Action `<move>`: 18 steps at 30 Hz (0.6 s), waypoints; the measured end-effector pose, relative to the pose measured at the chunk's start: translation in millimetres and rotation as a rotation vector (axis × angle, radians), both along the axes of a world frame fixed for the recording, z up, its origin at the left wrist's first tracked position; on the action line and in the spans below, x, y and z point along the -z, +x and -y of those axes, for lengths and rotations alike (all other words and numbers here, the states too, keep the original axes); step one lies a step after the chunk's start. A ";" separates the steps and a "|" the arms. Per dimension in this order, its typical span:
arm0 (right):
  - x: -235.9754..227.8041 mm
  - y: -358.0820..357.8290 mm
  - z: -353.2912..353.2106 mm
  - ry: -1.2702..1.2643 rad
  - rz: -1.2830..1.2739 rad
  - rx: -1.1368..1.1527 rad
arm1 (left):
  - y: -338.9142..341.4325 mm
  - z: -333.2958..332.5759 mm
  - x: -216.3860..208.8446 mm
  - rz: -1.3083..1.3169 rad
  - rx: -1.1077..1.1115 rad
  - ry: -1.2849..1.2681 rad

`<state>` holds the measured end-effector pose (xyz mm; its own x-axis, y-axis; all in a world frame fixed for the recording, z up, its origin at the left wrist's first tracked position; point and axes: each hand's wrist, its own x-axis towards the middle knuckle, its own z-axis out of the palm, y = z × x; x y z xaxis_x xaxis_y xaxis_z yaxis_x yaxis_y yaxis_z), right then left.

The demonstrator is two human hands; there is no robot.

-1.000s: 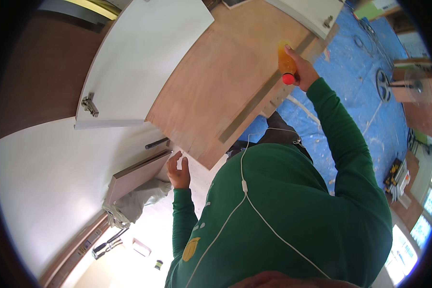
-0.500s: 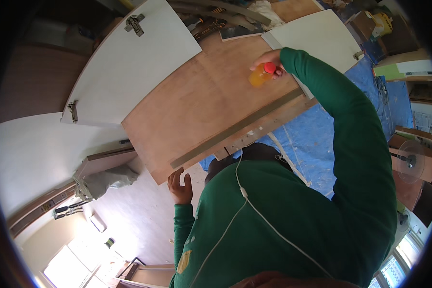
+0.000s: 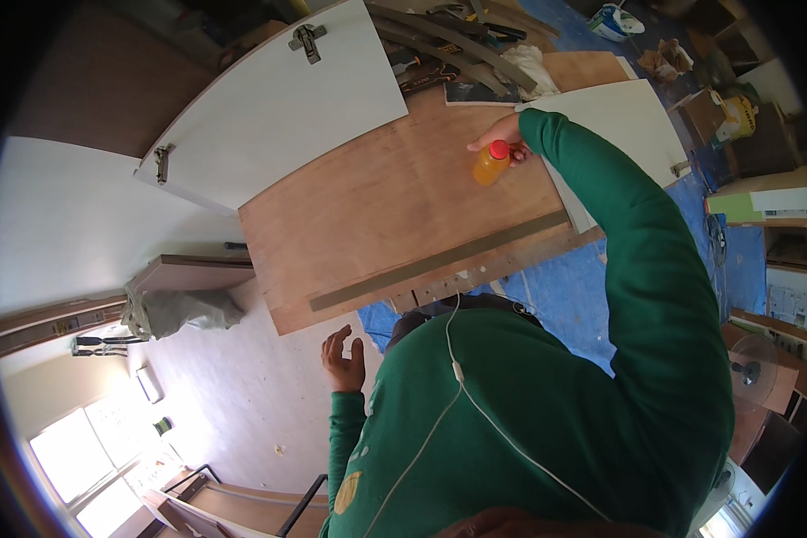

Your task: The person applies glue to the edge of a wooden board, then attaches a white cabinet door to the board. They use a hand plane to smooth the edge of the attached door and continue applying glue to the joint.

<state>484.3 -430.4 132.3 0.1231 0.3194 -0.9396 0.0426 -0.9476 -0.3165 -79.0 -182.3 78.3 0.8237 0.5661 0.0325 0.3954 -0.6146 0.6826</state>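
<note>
"Our right hand [image 3: 507,131] is closed round a bottle [image 3: 488,170], with its fingers bent in. Where is that, next to the wooden board [image 3: 368,211]?"

"Over the right part of the board, toward the far edge. We can't tell if the bottle touches the wood or hangs just above it. Its red cap [image 3: 499,149] is on."

"And our left hand [image 3: 343,360]?"

"That one is just off the board's near edge. It is half open, thumb apart from the bent fingers, and we see nothing in it."

"So which step are we at?"

"We'd say the holding part. We have the bottle and have not yet let go."

"What does the next move call for?"

"A snug hold and a slow arm, we think, so the bottle won't bump the wood or tip. Our left hand looks free to help."

"Let's count!"

"One bottle, one red cap, one board, two hands. We see two white doors: a left door [image 3: 282,112] by the board's far left side, and a right door [image 3: 628,117] at its right end."

"Any hinges [image 3: 308,42]?"

"Three that we can see: two on the left door, one on the right door. And one long brown strip [image 3: 439,261] lies along the board's near edge."
</note>
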 end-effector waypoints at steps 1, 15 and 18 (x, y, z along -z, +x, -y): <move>-4.7 1.5 1.8 -0.007 0.023 0.052 | -2.1 2.7 0.5 -0.001 -0.003 -0.014; 40.0 -170.1 170.1 0.476 0.971 -0.116 | -29.2 -16.9 7.2 -0.093 0.029 -0.118; 58.4 -195.0 184.0 0.451 1.180 -0.274 | -16.0 -27.2 1.0 -0.120 0.088 -0.054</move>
<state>289.3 -614.4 73.8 0.6801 0.7246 -0.1115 0.6886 -0.6835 -0.2422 -94.9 -155.1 77.3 0.8661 0.4901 -0.0981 0.4229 -0.6138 0.6666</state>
